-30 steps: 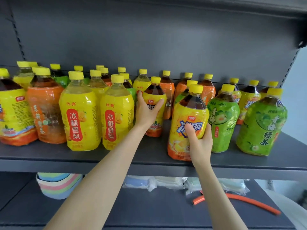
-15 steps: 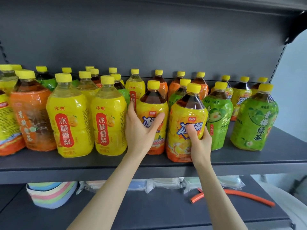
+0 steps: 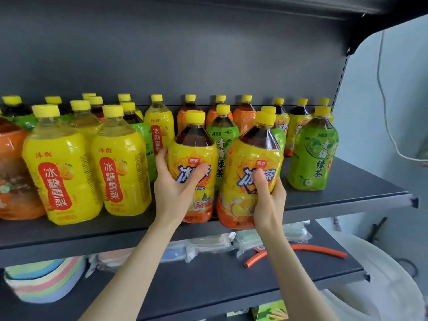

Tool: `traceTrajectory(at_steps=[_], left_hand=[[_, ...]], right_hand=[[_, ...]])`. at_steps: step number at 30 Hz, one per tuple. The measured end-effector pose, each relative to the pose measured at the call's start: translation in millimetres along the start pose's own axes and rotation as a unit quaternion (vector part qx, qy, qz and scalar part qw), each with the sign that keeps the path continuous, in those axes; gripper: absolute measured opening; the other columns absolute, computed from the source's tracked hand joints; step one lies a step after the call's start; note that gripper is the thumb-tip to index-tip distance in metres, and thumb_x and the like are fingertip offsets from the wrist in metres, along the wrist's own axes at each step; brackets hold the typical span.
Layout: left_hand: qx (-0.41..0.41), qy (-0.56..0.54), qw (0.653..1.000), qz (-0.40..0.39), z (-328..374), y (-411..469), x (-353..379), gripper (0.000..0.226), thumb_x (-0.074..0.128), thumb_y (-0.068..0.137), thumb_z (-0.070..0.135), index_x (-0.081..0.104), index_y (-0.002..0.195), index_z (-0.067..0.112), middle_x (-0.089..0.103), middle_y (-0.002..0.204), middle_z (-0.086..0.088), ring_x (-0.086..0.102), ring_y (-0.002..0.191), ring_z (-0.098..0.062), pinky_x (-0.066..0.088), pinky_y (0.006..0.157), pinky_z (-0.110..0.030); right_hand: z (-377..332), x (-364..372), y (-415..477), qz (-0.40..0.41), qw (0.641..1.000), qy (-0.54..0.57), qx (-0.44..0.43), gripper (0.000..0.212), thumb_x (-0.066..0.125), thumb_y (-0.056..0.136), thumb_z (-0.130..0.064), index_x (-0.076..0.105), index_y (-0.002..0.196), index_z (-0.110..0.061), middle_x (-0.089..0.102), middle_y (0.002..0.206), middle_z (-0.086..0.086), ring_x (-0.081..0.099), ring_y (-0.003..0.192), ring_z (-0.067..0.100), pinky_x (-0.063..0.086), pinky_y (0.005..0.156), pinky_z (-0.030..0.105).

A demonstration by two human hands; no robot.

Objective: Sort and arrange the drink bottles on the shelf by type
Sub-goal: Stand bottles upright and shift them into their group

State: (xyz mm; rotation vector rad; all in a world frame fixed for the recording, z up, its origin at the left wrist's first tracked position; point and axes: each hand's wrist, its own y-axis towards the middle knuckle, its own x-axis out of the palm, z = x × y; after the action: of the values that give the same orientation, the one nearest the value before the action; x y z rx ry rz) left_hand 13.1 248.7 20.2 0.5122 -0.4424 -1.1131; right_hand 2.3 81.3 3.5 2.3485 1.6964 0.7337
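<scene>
Many yellow-capped drink bottles stand on the dark shelf (image 3: 347, 193). My left hand (image 3: 176, 188) grips a yellow-and-orange iced tea bottle (image 3: 196, 154) at the shelf's front. My right hand (image 3: 268, 195) grips a second iced tea bottle (image 3: 250, 163) beside it, tilted and lifted past the front edge. Two yellow pear drink bottles (image 3: 62, 174) (image 3: 120, 165) stand to the left. A green tea bottle (image 3: 312, 154) stands at the right, another green tea bottle (image 3: 222, 140) shows between the two held bottles. Orange-labelled bottles (image 3: 14, 172) stand at far left and in the back row.
On the lower shelf (image 3: 208, 281) lie a stack of pastel-coloured pads (image 3: 44, 283), wrapped packets (image 3: 208, 244) and orange tube pieces (image 3: 319, 250). A white round container (image 3: 379, 286) sits at the lower right. The shelf's back panel is close behind the rear row.
My left hand has pulled its iced tea bottle from the second row forward to the shelf's front. My right hand has tipped and raised its bottle at the edge. The camera moved closer.
</scene>
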Motion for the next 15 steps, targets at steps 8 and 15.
traceTrajectory(at_steps=[8, 15], left_hand=[[0.010, -0.085, 0.994, -0.070, 53, -59, 85, 0.072, 0.076, 0.066, 0.053, 0.044, 0.125, 0.028, 0.067, 0.103, 0.021, 0.067, 0.094, -0.003, 0.053, 0.071, -0.016], [-0.041, -0.130, 0.987, -0.081, 72, -138, 203, 0.078, 0.079, 0.061, 0.056, 0.046, 0.125, 0.024, 0.069, 0.105, 0.010, 0.067, 0.098, -0.013, 0.055, 0.086, -0.044]], right_hand=[[-51, -106, 8, 0.033, 0.998, -0.053, -0.017, 0.059, 0.063, 0.067, -0.065, 0.066, 0.104, -0.018, 0.075, 0.093, 0.000, 0.072, 0.085, 0.014, 0.057, 0.065, 0.025], [-81, -247, 22, 0.065, 0.994, -0.092, -0.009, 0.059, 0.064, 0.064, -0.065, 0.067, 0.097, -0.016, 0.075, 0.086, -0.001, 0.072, 0.079, 0.016, 0.057, 0.063, 0.027]])
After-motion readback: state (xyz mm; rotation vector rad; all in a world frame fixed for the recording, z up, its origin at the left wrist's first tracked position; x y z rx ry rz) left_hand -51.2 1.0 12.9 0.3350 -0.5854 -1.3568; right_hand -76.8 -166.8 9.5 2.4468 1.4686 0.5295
